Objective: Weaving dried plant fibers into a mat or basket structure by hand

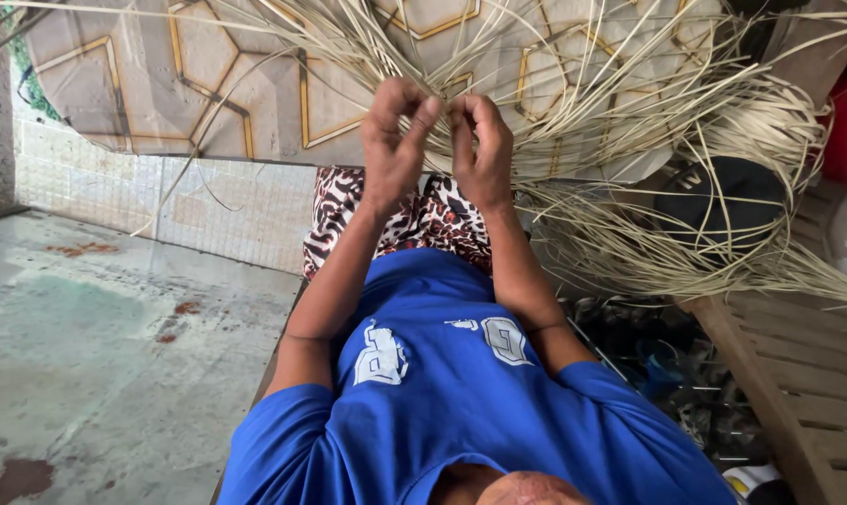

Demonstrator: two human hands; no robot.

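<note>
A broad mass of pale straw strands (629, 140) fans across the far side and spills right over a wooden bench (807, 365). Behind it lies a hexagon-patterned mat (208, 84). Near the middle, above the blue shirt (461, 393), the left hand (393, 140) and right hand (482, 140) are raised side by side, fingers (422, 117) narrow, pinching thin strands.

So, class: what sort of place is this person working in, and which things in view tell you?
Probably a home weaving spot on a porch or yard. Both hands work pale reed strips, loose bundles of them are heaped on a slatted wooden bench, and the floor is worn concrete.
</note>
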